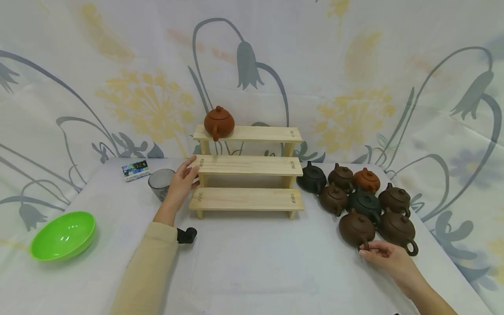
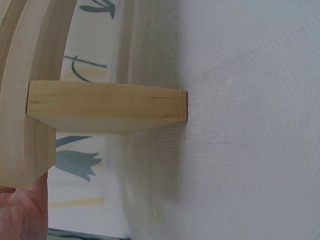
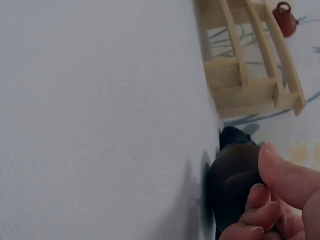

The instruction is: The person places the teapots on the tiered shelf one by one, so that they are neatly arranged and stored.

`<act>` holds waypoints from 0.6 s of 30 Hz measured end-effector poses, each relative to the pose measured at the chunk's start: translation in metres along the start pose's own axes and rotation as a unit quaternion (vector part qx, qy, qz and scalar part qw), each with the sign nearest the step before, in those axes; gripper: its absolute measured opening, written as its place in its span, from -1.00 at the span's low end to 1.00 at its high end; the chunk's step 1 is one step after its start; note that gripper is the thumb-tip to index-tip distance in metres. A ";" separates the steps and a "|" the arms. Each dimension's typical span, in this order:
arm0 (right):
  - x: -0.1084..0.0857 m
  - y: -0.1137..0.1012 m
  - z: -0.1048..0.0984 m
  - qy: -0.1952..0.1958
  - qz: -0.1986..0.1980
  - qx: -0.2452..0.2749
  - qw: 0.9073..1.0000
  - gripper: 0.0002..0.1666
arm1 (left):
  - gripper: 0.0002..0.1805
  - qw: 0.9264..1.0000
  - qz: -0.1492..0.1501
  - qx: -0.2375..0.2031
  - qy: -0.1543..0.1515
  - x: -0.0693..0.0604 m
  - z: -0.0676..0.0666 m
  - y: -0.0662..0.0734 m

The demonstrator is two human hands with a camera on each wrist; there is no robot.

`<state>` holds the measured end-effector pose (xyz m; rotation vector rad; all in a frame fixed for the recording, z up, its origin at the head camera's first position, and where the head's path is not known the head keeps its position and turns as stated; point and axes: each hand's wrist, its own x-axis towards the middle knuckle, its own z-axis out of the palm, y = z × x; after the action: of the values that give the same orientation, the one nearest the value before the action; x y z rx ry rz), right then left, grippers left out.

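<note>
Pinching handle (image 1: 366, 245) of brown teapot (image 1: 356, 227) with right hand (image 1: 393, 261); touching wooden stand (image 1: 248, 165) with left hand (image 1: 181, 180), unable to tell if gripping.

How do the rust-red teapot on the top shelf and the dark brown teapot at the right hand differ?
The rust-red round teapot is brighter than the dark brown round teapot. The rust-red one stands on the pale wooden top shelf; the dark brown one is beside other teapots. The rust-red one is untouched, while the right hand pinches the dark brown one's handle. Both have knobbed lids.
</note>
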<state>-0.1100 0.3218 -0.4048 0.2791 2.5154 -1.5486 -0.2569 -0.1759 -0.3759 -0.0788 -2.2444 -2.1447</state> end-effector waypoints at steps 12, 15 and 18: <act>-0.006 -0.024 0.016 0.004 -0.022 0.026 0.999 -0.57 | -0.40 1.000 -0.004 0.004 0.003 0.002 0.000 -0.001; -0.008 -0.032 0.019 0.008 -0.036 0.025 0.999 -0.58 | -0.40 1.000 -0.003 0.005 0.003 0.002 0.000 -0.001; -0.009 -0.041 0.022 0.004 -0.046 0.025 0.999 -0.58 | -0.40 1.000 -0.001 0.004 0.002 0.002 0.000 -0.002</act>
<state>-0.1108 0.2832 -0.3767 0.1792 2.5321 -1.6499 -0.2592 -0.1763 -0.3776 -0.0713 -2.2518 -2.1360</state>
